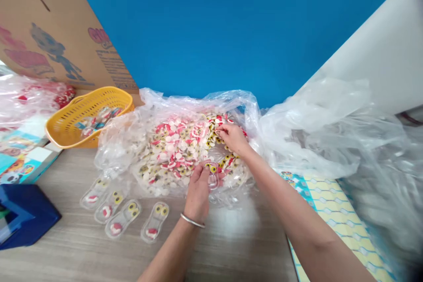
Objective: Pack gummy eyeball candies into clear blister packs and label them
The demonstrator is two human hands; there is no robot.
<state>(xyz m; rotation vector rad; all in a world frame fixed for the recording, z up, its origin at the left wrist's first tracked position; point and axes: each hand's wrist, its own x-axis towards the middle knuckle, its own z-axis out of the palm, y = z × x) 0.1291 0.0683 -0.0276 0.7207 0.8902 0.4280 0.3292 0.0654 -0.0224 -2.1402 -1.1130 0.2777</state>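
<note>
I see the left hand (198,183) curled on a clear, waisted plastic tray (214,181) beside small red, white and yellow pieces (176,141); farther right, the right hand (234,138) almost pinches, its hold I cannot tell.

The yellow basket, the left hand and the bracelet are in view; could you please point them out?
Yellow basket (86,106): head view, slotted wall.
Left hand (198,189): head view, its middle.
Bracelet (192,221): head view, on the band.
</note>
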